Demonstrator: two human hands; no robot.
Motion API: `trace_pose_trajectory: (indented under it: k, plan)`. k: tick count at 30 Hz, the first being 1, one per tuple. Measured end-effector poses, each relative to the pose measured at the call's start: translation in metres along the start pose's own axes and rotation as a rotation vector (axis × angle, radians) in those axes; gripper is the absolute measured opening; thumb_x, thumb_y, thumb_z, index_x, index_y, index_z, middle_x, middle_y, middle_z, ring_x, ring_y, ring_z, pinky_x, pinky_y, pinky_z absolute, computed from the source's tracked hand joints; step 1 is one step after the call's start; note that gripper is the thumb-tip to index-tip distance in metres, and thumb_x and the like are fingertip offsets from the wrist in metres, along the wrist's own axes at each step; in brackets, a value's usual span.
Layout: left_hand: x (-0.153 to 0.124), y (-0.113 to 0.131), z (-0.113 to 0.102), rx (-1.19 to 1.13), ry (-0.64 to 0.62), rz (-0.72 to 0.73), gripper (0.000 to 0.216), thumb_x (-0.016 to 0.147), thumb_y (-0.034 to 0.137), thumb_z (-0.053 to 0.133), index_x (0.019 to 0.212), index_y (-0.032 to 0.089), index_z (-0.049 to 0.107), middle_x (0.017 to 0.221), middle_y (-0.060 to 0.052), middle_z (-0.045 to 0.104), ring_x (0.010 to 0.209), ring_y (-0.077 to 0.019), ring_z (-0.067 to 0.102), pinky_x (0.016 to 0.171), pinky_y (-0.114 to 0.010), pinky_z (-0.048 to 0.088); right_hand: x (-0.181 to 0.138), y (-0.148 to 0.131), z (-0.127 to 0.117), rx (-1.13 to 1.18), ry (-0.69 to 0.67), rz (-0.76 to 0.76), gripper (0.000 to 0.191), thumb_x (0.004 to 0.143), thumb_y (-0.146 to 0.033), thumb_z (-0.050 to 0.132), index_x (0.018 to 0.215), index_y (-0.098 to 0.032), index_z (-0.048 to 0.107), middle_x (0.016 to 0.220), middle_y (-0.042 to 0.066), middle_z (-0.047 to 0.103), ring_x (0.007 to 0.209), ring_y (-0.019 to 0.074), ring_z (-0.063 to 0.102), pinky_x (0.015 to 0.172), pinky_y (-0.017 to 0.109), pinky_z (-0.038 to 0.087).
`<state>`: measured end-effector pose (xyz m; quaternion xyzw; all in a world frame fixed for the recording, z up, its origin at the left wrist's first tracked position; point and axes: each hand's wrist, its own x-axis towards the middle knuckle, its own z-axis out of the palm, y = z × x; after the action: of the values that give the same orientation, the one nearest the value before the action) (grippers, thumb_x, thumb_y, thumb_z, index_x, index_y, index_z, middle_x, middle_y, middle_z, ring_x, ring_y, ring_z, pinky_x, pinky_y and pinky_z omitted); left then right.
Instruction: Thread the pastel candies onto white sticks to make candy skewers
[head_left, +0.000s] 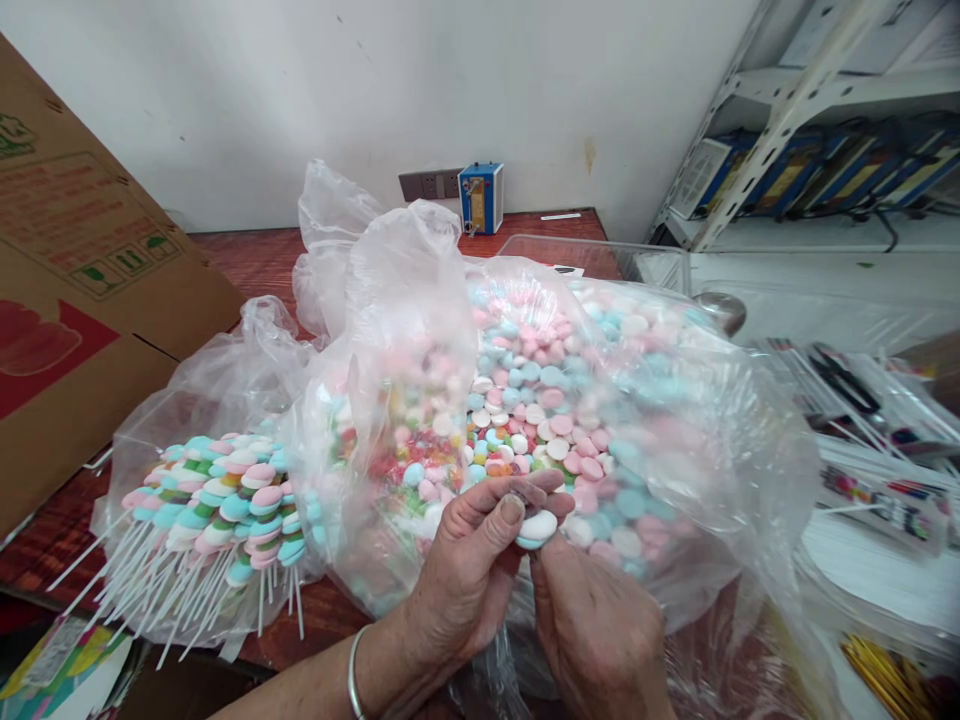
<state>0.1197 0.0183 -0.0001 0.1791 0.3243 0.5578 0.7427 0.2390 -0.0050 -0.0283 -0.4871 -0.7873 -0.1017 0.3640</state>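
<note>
My left hand (469, 565), with a bangle at the wrist, pinches stacked white and pale blue candy discs (537, 530) between thumb and fingers. Just below the candy, my right hand (600, 615) is closed with its fingertips touching the underside; what it grips is hidden. Behind both hands, a large clear plastic bag (705, 420) lies open over loose pink, blue and white candy discs (589, 468). Mixed among them are small red, green and orange gummies (439, 455). To the left, many stacked candies on white sticks (217, 500) lie on plastic.
A cardboard box (90, 220) stands at the left of the red-brown table (247, 260). At the back are a blue device (481, 198) and a clear tray (600, 250). A metal shelf (750, 160) rises at the right, above packets of sticks (885, 490) and yellow sticks (881, 675).
</note>
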Motion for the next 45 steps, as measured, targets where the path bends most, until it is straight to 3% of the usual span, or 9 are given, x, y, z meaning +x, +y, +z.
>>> trace_pose_trajectory:
  k: [8,15,19,21,23,30,35,40,45]
  plan:
    - [-0.003,0.001,0.001,0.026,-0.036,0.014,0.013,0.080,0.033,0.081,0.085,0.021,0.081,0.115,-0.010,0.077,0.106,-0.0299,0.073,0.103,-0.043,0.049,0.001,-0.001,0.000,0.022,0.024,-0.002,0.024,0.103,-0.012,0.043,0.083,-0.019,0.055,0.059,-0.001,0.052,0.053,0.0148,0.042,0.056,0.033,0.027]
    - [-0.003,0.008,0.005,0.085,-0.040,0.060,0.012,0.082,0.030,0.080,0.087,0.020,0.081,0.108,-0.009,0.078,0.108,-0.0282,0.072,0.101,-0.039,0.051,0.012,-0.001,-0.004,0.042,0.034,0.051,0.034,0.105,-0.017,0.040,0.073,-0.022,0.052,0.052,-0.003,0.048,0.047,0.0149,0.044,0.052,0.032,0.027]
    - [0.002,0.018,0.004,0.057,-0.008,0.102,0.015,0.084,0.029,0.078,0.093,0.018,0.081,0.106,-0.009,0.079,0.104,-0.0249,0.073,0.098,-0.035,0.054,0.017,0.003,-0.011,0.159,-0.070,0.111,0.029,0.107,-0.029,0.039,0.096,-0.016,0.062,0.067,0.001,0.067,0.054,0.0138,0.062,0.053,0.026,0.040]
    - [0.004,0.020,0.003,0.021,0.004,0.108,0.016,0.085,0.029,0.078,0.094,0.017,0.080,0.106,-0.009,0.078,0.102,-0.0232,0.073,0.101,-0.035,0.053,0.014,0.004,-0.012,0.227,-0.091,0.100,0.027,0.107,-0.025,0.037,0.113,-0.014,0.061,0.082,0.005,0.074,0.066,0.0138,0.070,0.060,0.023,0.047]
    - [0.006,0.020,0.003,-0.010,-0.006,0.095,0.017,0.086,0.030,0.077,0.094,0.016,0.080,0.105,-0.008,0.078,0.101,-0.0225,0.073,0.104,-0.037,0.052,0.009,0.004,-0.011,0.267,-0.062,0.095,0.026,0.106,-0.018,0.037,0.117,-0.013,0.060,0.085,0.005,0.074,0.070,0.0131,0.072,0.064,0.022,0.049]
    - [0.003,0.005,0.005,-0.047,-0.062,0.092,0.016,0.090,0.030,0.072,0.094,0.016,0.079,0.097,-0.007,0.078,0.096,-0.0213,0.074,0.101,-0.036,0.053,0.006,-0.006,-0.008,0.195,0.046,0.107,0.026,0.104,-0.013,0.037,0.098,-0.014,0.062,0.059,-0.003,0.060,0.045,0.0104,0.060,0.049,0.024,0.037]
    - [0.000,-0.004,0.002,-0.052,-0.047,0.026,0.016,0.093,0.027,0.067,0.093,0.016,0.078,0.095,-0.008,0.078,0.095,-0.0208,0.073,0.097,-0.034,0.053,0.009,-0.011,-0.006,0.148,0.050,0.107,0.030,0.104,-0.014,0.036,0.086,-0.016,0.060,0.055,-0.004,0.055,0.043,0.0101,0.057,0.047,0.024,0.034]
    - [0.003,0.001,0.000,0.001,-0.093,0.033,0.019,0.093,0.027,0.065,0.097,0.012,0.078,0.101,-0.011,0.077,0.101,-0.0230,0.071,0.095,-0.032,0.052,0.014,-0.008,-0.007,0.250,-0.023,0.220,0.033,0.106,-0.022,0.036,0.081,-0.020,0.058,0.062,-0.002,0.061,0.051,0.0121,0.062,0.050,0.022,0.040]
    - [0.014,0.016,-0.002,-0.101,-0.056,0.079,0.017,0.091,0.025,0.066,0.099,0.013,0.075,0.097,-0.008,0.075,0.097,-0.0211,0.071,0.096,-0.036,0.053,0.012,-0.003,-0.008,0.338,-0.128,0.278,0.026,0.105,-0.024,0.038,0.100,-0.018,0.062,0.082,0.003,0.071,0.072,0.0147,0.072,0.063,0.021,0.051]
